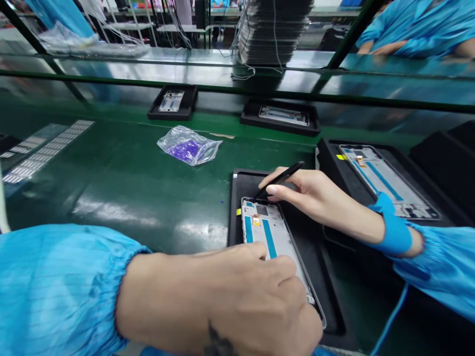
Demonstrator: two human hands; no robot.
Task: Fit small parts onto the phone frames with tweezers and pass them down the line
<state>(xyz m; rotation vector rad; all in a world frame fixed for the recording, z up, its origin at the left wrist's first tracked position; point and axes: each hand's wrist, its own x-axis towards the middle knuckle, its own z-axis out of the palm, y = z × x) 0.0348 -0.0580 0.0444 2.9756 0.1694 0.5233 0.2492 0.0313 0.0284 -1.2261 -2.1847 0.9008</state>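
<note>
In front of me, a phone middle frame [293, 243] lies in a black tray [328, 301]. Blue strips, a small gold-and-white flex part and a yellow tab show on or beside it. My right hand [309, 195] pinches slim black tweezers [284, 175], their lower end at the frame's top edge. Across the frame's lower left part, my left hand [237, 296] is closed with its fingers curled under. The fingertips are hidden, so whatever they grip cannot be seen.
A clear bag of purple bits [185, 148] lies on the green bench. Two black trays with frames, one left [191, 106] and one right [313, 126], stand behind. Stacked trays [328, 173] hold another frame at right. A blue wrist-strap cord [391, 311] hangs from my right wrist. A person's sleeves [419, 34] show beyond.
</note>
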